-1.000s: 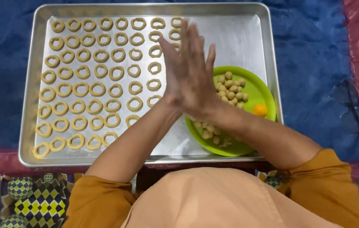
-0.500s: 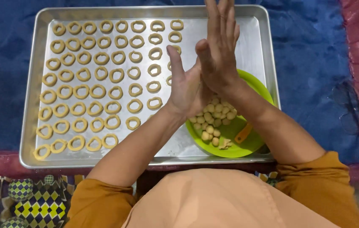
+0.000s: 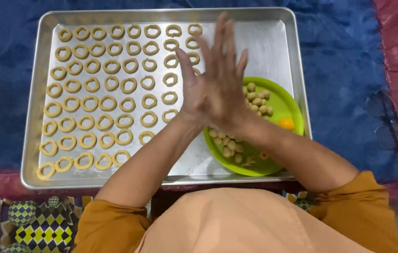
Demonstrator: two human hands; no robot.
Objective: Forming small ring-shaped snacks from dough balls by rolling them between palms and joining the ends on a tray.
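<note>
Pressing our left hand (image 3: 194, 96) and right hand (image 3: 227, 91) together, palms flat, contents hidden | above tray (image 3: 273, 47) of dough rings (image 3: 110, 100) | beside green bowl (image 3: 283, 110)

Even, fairly bright overhead light, no hard shadows. Metal tray (image 3: 273, 42) shows soft diffuse sheen on bare right part, no blown highlights. Fingertips of raised hands (image 3: 220, 86) smeared by motion blur; dough rings (image 3: 110, 100) stay sharp. Blue cloth (image 3: 348, 70) darker toward corners, slight vignette. Tray edges bow a little, mild wide-angle distortion. Orange clothing at bottom soft, out of focus.
</note>
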